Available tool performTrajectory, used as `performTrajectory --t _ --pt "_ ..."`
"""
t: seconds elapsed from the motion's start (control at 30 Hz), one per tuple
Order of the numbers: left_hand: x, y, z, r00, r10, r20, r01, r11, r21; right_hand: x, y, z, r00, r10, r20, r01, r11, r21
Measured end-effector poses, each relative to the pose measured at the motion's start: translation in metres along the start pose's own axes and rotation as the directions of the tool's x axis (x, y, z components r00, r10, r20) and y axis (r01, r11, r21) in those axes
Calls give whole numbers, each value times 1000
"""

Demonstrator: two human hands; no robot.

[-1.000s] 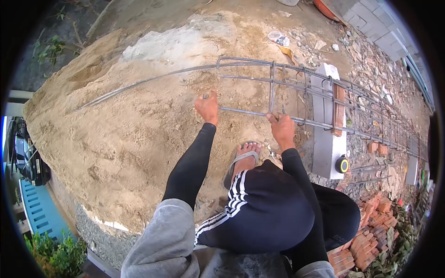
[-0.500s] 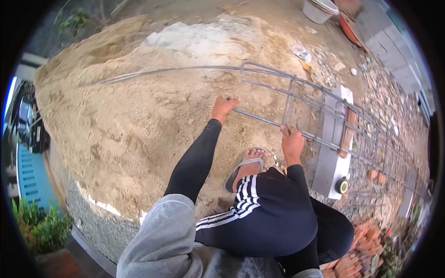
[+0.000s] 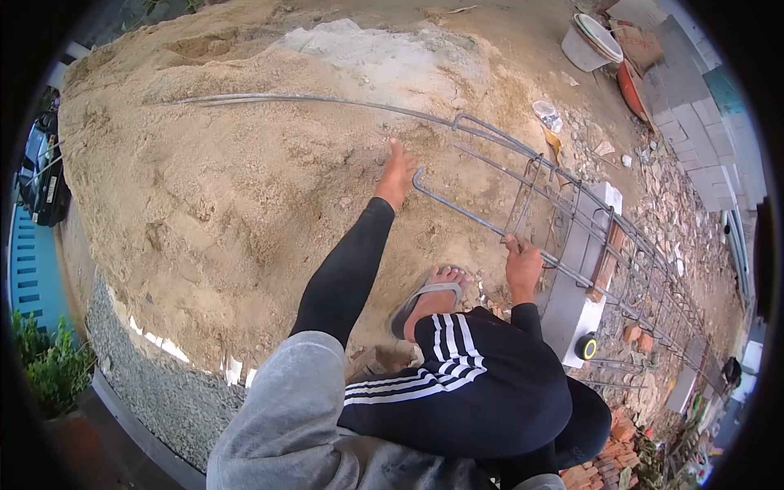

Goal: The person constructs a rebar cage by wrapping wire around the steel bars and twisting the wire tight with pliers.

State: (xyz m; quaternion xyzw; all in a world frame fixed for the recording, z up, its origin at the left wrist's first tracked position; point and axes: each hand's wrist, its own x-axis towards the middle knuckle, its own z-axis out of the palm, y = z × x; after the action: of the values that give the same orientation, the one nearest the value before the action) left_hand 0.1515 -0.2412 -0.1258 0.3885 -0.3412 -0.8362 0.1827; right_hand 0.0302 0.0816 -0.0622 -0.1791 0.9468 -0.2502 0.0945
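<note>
My left hand (image 3: pixel 395 175) is off the steel bar, fingers apart, just left of the bar's hooked end. The steel bar (image 3: pixel 457 211) runs from that hook to the right into the rebar cage (image 3: pixel 572 204). Around the bar, close to the cage's near end, my right hand (image 3: pixel 523 263) is closed. Long rods (image 3: pixel 310 99) stretch from the cage leftward over the sand. The cage rests across a grey block (image 3: pixel 563 314) with a wooden piece (image 3: pixel 608 257) on it.
A sand pile (image 3: pixel 245 180) spreads at the left. White buckets (image 3: pixel 590 49) and a red basin (image 3: pixel 633 96) stand at the upper right. A yellow-black round tape measure (image 3: pixel 586 347) sits by the block. Bricks (image 3: pixel 604 457) lie at the lower right, rubble (image 3: pixel 661 212) beyond the cage.
My left hand has let go of the bar's end and opened, leaving the hook visible. My right hand still holds the bar. The view has shifted slightly.
</note>
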Motion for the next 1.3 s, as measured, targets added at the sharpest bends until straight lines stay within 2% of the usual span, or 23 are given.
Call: performTrajectory --t 0.07,0.1,0.17,0.23,0.27,0.33,0.4,0.5,0.53,0.67,0.77,0.83,0.9,0.97,1.03,1.13,1.23,1.3 --pt "-10 -28 42 999 -16 32 21 990 -137 1 4 1 999 38 4 -38 999 -15" --pt "-10 -25 46 996 -75 54 82 987 -137 2 7 0 999 35 6 -35 999 -12" --pt "-4 -16 36 983 -170 65 174 983 -61 1 6 3 999 39 8 -39 999 12" --pt "-2 -11 29 983 -181 44 180 983 22 0 -2 -1 998 49 31 -50 997 51" --pt "-10 -3 23 986 -157 55 149 981 123 -2 -4 -5 997 61 37 -64 996 65" --pt "7 10 -5 993 -80 81 72 993 98 -1 0 -4 997 68 40 -71 993 95" --pt "33 8 -26 998 -5 65 9 998 -55 -6 -9 -11 994 101 27 -103 993 53" --pt "8 -20 31 977 -64 202 97 983 -157 -7 -11 -11 989 138 49 -141 988 64" --pt "4 -17 32 975 -175 139 167 984 66 -4 -6 -10 991 127 32 -129 989 78" --pt "7 -14 29 977 -192 94 193 981 2 -7 0 -1 995 95 -5 -94 987 127" --pt "16 -3 6 986 -143 81 146 988 -40 -7 3 -4 998 60 6 -60 993 105" --pt "23 17 -11 997 -55 53 59 995 -85 -3 9 0 1000 26 -3 -26 997 72" --pt "34 14 -20 996 75 43 -71 994 -78 0 11 4 1000 21 -19 -18 991 134" --pt "24 -15 36 957 -223 188 162 942 295 -4 11 8 999 35 -12 -33 991 133" --pt "9 -5 42 986 -113 127 65 940 334 -1 11 6 999 43 3 -43 997 58" --pt "5 0 43 985 -72 159 39 979 202 -5 4 5 1000 13 -25 -10 990 142" --pt "8 -3 33 965 -118 234 118 993 15 -5 9 6 1000 -3 -25 8 984 177" --pt "11 -3 32 953 -191 236 224 967 -121 -1 14 12 1000 14 -14 -11 978 208"
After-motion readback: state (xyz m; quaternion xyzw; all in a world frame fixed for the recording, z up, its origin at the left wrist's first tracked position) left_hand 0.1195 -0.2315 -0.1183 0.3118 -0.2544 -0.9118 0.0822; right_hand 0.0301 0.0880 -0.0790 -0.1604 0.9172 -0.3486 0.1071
